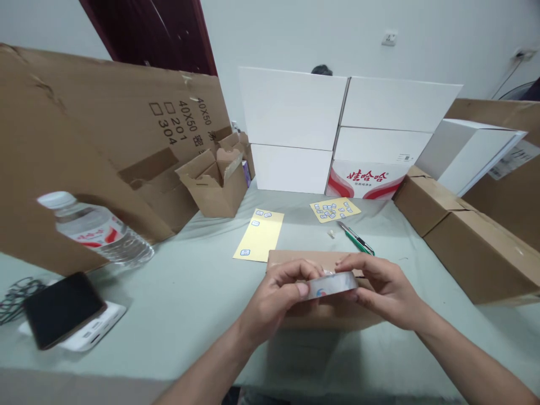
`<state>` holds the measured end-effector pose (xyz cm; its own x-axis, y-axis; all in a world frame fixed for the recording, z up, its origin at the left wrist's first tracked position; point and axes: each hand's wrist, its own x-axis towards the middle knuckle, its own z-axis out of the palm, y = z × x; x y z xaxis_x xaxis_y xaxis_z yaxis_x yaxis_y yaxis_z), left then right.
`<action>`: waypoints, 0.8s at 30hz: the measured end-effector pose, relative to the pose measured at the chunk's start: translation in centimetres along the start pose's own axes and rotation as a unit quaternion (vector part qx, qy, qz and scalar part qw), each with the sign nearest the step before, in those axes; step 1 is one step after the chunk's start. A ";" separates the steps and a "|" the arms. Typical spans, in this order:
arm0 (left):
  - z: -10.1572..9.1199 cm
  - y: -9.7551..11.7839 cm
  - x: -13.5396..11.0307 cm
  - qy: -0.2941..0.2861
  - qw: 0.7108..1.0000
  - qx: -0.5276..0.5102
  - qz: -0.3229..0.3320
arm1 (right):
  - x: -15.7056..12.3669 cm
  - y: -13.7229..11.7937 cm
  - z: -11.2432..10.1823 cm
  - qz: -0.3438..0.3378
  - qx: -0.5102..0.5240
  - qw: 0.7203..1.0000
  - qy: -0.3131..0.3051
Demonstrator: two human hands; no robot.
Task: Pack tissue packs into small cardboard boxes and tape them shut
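Both hands hold a roll of clear tape [331, 286] between them, its outer edge turned toward me. My left hand [280, 295] is closed on the roll's left end, with the thumb along its front. At the right end, my right hand [383, 289] grips it between thumb and fingers. Directly beneath the roll lies a brown cardboard box [333, 318], its top partly hidden by my hands. Just beyond the box are a green utility knife [356, 238] and a small clear scrap [331, 234].
Yellow sheets with stickers [265, 239] [335, 209] lie farther back. On the left stand a water bottle [99, 230], a phone [63, 309] on a white power bank [95, 332], and a small open carton [223, 191]. White boxes [295, 112] and brown boxes [481, 247] border the table [181, 315].
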<state>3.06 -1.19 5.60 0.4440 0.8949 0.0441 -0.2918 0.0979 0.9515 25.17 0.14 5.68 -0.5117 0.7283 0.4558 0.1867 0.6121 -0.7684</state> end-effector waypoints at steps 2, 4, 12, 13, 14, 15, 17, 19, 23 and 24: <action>-0.3 -0.2 0.0 -0.011 1.000 -0.018 -0.001 | -0.1 0.2 -0.2 -0.003 0.013 1.000 -0.003; -0.4 -0.3 0.0 -0.019 0.999 0.019 0.021 | -0.1 0.0 -0.3 -0.025 0.000 1.000 0.005; 0.0 0.1 0.3 -0.018 0.989 0.148 0.024 | 0.1 -0.8 -0.5 -0.055 -0.053 0.997 0.010; 0.0 0.1 0.3 -0.020 0.989 0.146 0.025 | 0.0 -0.7 -0.5 -0.056 -0.059 0.997 0.015; 0.0 0.0 0.3 -0.023 0.988 0.149 0.025 | 0.0 -0.7 -0.4 -0.056 -0.065 0.996 0.019; 0.0 0.0 0.3 -0.027 0.988 0.153 0.023 | -0.1 -0.6 -0.4 -0.056 -0.069 0.996 0.019; 0.0 0.0 0.3 -0.036 0.987 0.158 0.021 | -0.2 -0.6 -0.3 -0.058 -0.075 0.995 0.011; 0.0 0.0 0.3 -0.036 0.987 0.158 0.020 | -0.2 -0.6 -0.2 -0.062 -0.081 0.995 -0.001; 0.0 0.2 0.4 -0.029 0.986 0.160 0.019 | -0.2 -0.6 -0.1 -0.064 -0.085 0.994 -0.006; 0.0 0.2 0.4 -0.031 0.986 0.161 0.018 | -0.2 -0.5 -0.1 -0.064 -0.086 0.994 -0.004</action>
<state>3.13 -0.83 5.82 0.4919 0.8661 0.0891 -0.0284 -0.0863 0.9959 25.26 -0.27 6.07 -0.5467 0.6393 0.5407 0.2597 0.7434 -0.6164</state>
